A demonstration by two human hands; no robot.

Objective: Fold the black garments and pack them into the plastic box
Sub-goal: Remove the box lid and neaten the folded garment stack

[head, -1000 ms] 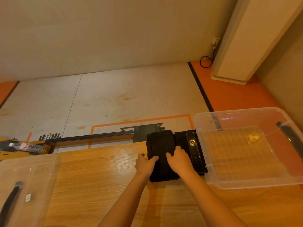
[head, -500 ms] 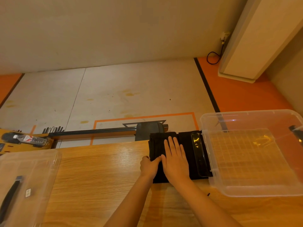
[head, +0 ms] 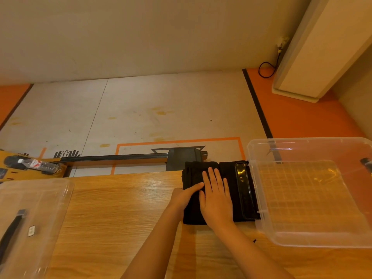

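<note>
A folded black garment (head: 193,174) lies on the wooden table (head: 120,208) at its far edge, right against the left wall of the clear plastic box (head: 310,241). The box stands open with nothing inside, and its glossy black latch (head: 242,188) rests against the garment. My right hand (head: 216,196) lies flat on top of the garment, fingers spread and pointing away from me. My left hand (head: 184,196) holds the garment's left edge, thumb on top and fingers curled at the fold.
The clear box lid (head: 36,214) with a black handle (head: 10,230) lies at the table's left end. Beyond the table a plastic bottle (head: 38,165) rests on a yellow stand, next to a dark rail (head: 112,157). A white cabinet (head: 322,47) stands at the back right.
My right hand has gone from curled at the fold to flat on the garment with fingers stretched out. My left hand has stayed at the left edge.
</note>
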